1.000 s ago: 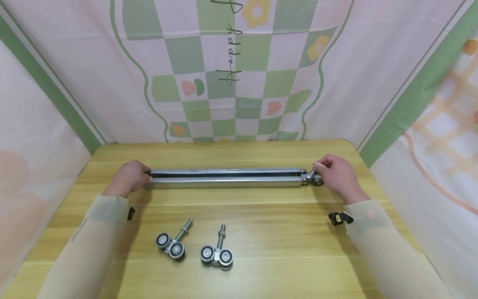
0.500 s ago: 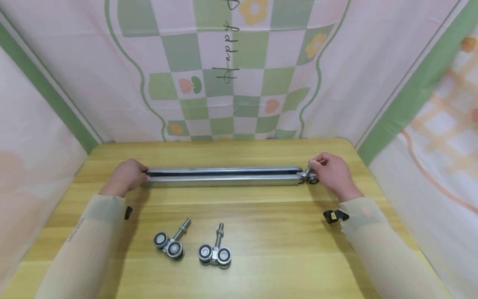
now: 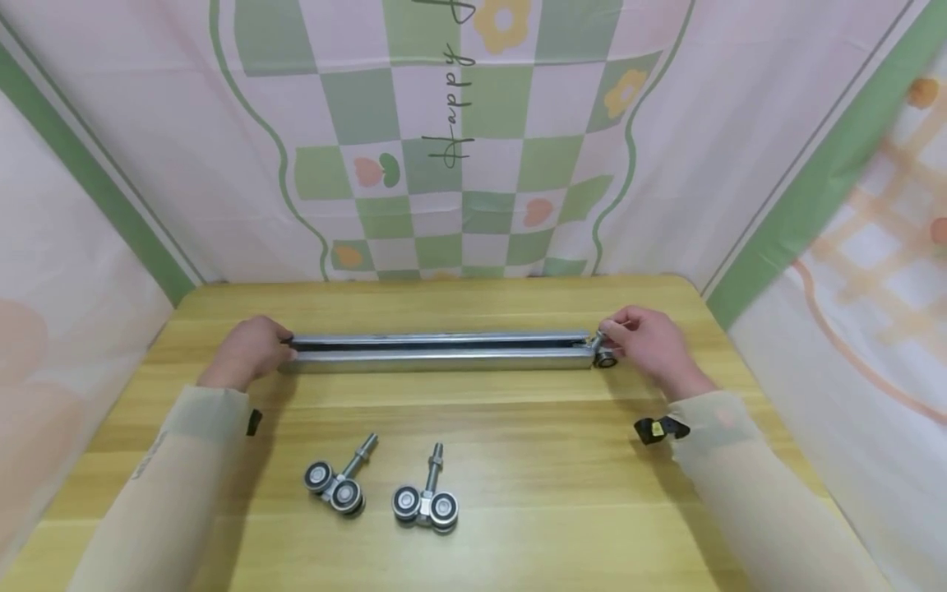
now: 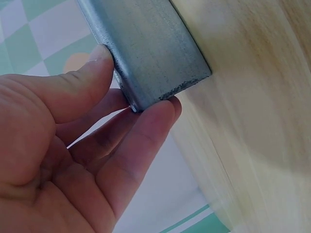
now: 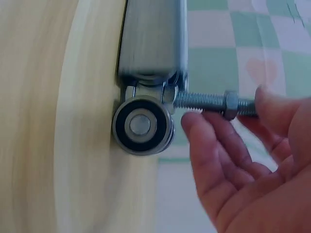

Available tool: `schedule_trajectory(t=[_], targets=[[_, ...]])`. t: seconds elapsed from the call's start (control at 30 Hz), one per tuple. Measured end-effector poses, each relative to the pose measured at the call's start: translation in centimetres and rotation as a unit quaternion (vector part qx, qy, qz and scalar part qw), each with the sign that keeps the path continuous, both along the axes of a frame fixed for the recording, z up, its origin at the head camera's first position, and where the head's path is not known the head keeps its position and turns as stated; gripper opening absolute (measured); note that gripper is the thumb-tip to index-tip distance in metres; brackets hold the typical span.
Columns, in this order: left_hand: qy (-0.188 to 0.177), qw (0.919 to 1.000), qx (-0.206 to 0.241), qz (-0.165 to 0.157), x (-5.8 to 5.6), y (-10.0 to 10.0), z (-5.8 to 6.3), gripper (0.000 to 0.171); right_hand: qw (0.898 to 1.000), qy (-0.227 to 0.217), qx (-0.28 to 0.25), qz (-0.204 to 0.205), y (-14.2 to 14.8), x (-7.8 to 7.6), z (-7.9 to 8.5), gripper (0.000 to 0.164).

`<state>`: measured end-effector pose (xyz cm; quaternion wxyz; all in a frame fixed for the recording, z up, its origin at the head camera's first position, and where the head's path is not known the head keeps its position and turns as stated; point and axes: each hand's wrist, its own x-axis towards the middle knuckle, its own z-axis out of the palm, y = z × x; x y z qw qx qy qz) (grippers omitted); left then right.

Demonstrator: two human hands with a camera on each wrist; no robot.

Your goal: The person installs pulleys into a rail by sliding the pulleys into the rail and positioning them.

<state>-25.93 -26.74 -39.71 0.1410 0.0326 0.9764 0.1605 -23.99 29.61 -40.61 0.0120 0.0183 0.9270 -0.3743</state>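
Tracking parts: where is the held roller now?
In the head view, the held roller is in the right hand, at the right end of the rail.

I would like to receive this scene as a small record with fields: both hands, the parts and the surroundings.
Left hand: grips one end of the metal rail
Right hand: pinches the bolt of a roller trolley
Rail position: lying on the table, slot facing up
Held trolley: at the rail's right end, one wheel set outside; the other appears to be inside
Left loose trolley: on the table, nearer the person
Right loose trolley: beside it, apart
Background: patterned cloth
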Motion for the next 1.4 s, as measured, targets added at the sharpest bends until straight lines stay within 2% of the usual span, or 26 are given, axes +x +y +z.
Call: schedule_trajectory(t=[0.13, 0.43, 0.67, 1.0, 1.4], targets=[[0.006, 0.9999, 0.008, 0.002, 0.1, 0.2, 0.0, 0.043, 0.999, 0.018, 0.031, 0.022, -1.4, -0.2, 0.5, 0.033], [-0.002, 0.9999, 0.014, 0.008, 0.4, 0.1, 0.4, 0.045, 0.996, 0.042, 0.078, 0.025, -1.6, -0.4, 0.7, 0.027], [-0.005, 0.9999, 0.007, 0.013, 0.5, 0.2, 0.5, 0.044, 0.995, 0.049, 0.077, 0.03, -1.8, -0.9, 0.2, 0.029], [0.009, 0.9999, 0.006, -0.002, 0.4, 0.0, -0.1, 0.044, 0.997, 0.033, 0.055, 0.05, -2.9, -1.2, 0.3, 0.025], [0.004, 0.9999, 0.013, 0.009, 0.3, -0.1, -0.2, 0.044, 0.995, 0.031, 0.076, 0.058, -4.5, -1.5, 0.8, 0.023]])
